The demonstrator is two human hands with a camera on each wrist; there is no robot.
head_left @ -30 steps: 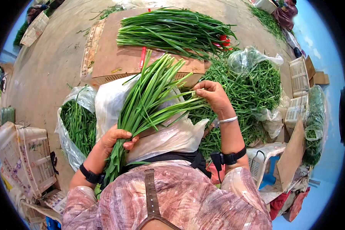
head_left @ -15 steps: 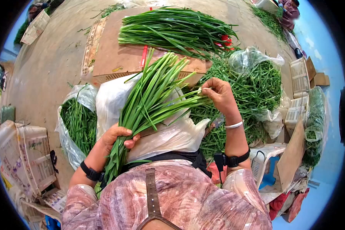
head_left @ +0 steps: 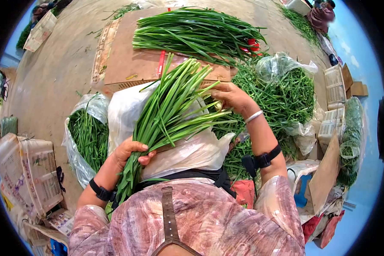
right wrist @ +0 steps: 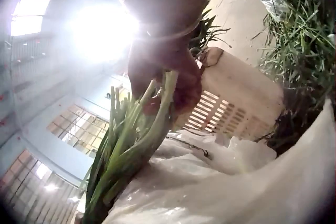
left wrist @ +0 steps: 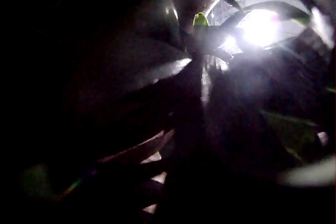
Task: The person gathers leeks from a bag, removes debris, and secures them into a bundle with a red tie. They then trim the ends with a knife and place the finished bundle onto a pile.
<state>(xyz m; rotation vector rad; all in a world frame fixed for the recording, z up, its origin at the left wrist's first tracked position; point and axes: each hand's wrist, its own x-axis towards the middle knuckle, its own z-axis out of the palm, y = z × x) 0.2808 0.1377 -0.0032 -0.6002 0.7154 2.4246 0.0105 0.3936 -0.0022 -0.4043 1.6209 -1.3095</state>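
The left hand [head_left: 134,153] grips a bunch of long green stalks [head_left: 168,109] low down, over the lap, its thumb lying across the leaves. The pale stalk ends fan out up and to the right. At those ends the right hand [head_left: 234,100] has its fingers curled in among a few stalks, partly hidden by them. In the right wrist view the right hand [right wrist: 165,79] is at the tops of the stalks [right wrist: 128,155]. The left wrist view is nearly black, with bits of leaf [left wrist: 200,20] and a bright light.
A cardboard-topped crate [head_left: 126,68] ahead bears a larger pile of green stalks [head_left: 192,34]. Loose greens [head_left: 286,98] heap up on the right. An open plastic bag of greens [head_left: 87,136] stands left. White plastic [head_left: 128,106] covers the lap. Crates [head_left: 40,175] line both sides.
The right hand has moved left and inward from the tip of the outer stalks to the middle of the fanned ends, its wrist turning. The left hand has barely moved.
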